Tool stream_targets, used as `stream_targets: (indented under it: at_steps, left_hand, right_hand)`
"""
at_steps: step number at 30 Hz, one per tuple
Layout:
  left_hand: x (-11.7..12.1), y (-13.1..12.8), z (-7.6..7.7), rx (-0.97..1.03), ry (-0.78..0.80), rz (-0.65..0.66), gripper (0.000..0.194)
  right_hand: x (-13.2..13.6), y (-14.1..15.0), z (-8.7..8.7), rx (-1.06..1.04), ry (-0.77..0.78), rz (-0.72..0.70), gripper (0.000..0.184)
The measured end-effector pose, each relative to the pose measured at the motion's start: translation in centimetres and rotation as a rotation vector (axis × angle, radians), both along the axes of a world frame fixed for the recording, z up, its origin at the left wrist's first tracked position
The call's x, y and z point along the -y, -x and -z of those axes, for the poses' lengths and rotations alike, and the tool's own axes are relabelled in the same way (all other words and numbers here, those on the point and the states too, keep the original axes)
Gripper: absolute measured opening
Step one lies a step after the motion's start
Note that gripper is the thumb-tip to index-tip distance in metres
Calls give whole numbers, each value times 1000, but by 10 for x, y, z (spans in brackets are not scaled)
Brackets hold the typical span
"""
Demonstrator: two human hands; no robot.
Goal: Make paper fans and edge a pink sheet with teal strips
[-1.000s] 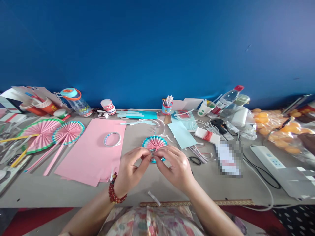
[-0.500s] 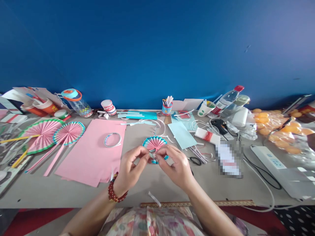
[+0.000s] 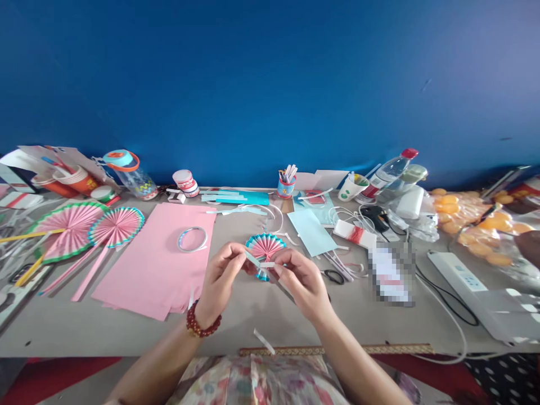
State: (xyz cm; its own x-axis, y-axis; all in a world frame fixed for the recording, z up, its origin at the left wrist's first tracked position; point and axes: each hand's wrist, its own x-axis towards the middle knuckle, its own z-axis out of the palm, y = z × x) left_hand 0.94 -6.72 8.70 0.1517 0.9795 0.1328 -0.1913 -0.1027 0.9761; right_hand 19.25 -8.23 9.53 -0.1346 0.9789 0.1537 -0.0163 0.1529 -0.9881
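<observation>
The pleated pink paper fan [image 3: 266,245], edged in turquoise, lies on the table just beyond and between the fingertips, its near part partly covered by strips. The left hand [image 3: 220,281] pinches a pale narrow strip [image 3: 253,259], thumb and forefinger closed on it; the right hand [image 3: 304,281] likewise pinches a short white strip [image 3: 267,265]. Whether the strips join is unclear. At far right, the red-capped plastic bottle [image 3: 387,173] bears a red-and-white label, its print too small to read.
</observation>
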Motion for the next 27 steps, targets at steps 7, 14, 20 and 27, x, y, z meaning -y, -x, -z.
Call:
stream_targets:
  at_steps: [7,14,20,27]
  left_hand:
    - [-5,2,3,90,64,-7,17]
    - [-11,1,6,148,109,-34,18]
    - [-5,-6,14,224,137,-40,17]
    - [14,-23,18,103,86,66,13]
  right_hand:
    - [5,-3,12,-48,58,16,16]
    - [14,-1,8,-127,184,-29,19]
    - [15,3,13,-132,138,-8,18]
    - [15,12,26,-242,75,11,16]
